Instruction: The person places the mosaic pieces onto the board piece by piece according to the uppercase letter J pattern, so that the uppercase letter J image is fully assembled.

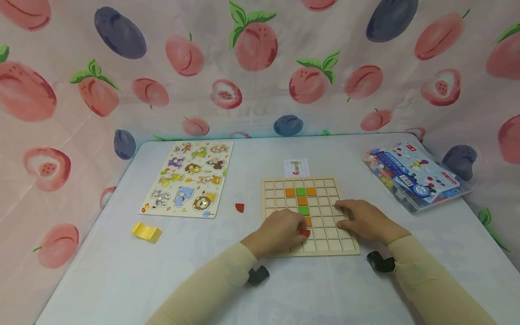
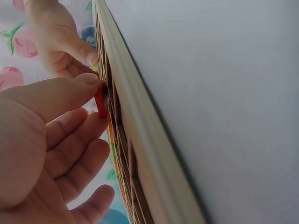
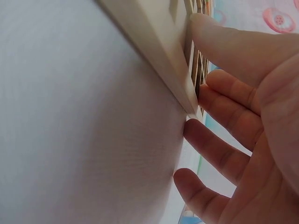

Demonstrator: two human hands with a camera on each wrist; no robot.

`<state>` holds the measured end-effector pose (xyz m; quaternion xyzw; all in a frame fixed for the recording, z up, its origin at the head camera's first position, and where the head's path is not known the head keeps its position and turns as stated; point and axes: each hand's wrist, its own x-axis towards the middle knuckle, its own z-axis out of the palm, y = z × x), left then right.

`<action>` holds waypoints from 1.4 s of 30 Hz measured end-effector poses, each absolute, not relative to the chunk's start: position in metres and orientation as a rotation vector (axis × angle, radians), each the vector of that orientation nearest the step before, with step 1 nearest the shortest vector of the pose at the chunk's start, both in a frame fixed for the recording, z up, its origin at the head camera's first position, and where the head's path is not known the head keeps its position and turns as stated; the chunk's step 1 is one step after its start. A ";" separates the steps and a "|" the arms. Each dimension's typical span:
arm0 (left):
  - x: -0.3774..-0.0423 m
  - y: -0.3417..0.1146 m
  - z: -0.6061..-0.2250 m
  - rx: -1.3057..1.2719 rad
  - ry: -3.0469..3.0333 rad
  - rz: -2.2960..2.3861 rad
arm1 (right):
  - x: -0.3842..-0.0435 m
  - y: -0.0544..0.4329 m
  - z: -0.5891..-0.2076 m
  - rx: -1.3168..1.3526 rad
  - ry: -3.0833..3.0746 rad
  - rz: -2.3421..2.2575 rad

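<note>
A wooden grid board [image 1: 330, 246] lies on the table, with several orange and green square tiles [image 1: 302, 201] set in its cells in a T-like column. Between thumb and fingertip my left hand [image 1: 282, 231] pinches a red quarter-round tile [image 1: 304, 233], low over the cells below the column. In the left wrist view the red tile [image 2: 100, 102] stands edge-on right at the grid. My right hand [image 1: 367, 220] rests at the board's right edge; its thumb and fingers are spread there and hold no tile. Another red quarter-round tile [image 1: 239, 207] lies left of the board.
Behind the board lies a small pattern card [image 1: 296, 167]. An animal puzzle board [image 1: 187, 180] is at the back left, with a yellow curved block [image 1: 146, 232] in front of it. A clear plastic box [image 1: 418, 176] with a printed label stands at the right.
</note>
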<state>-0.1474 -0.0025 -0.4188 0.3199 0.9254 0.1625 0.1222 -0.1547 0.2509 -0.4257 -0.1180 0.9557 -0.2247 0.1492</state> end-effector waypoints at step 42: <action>-0.151 0.004 -0.421 0.934 2.767 0.467 | -0.155 0.250 -0.426 -0.320 2.741 -0.630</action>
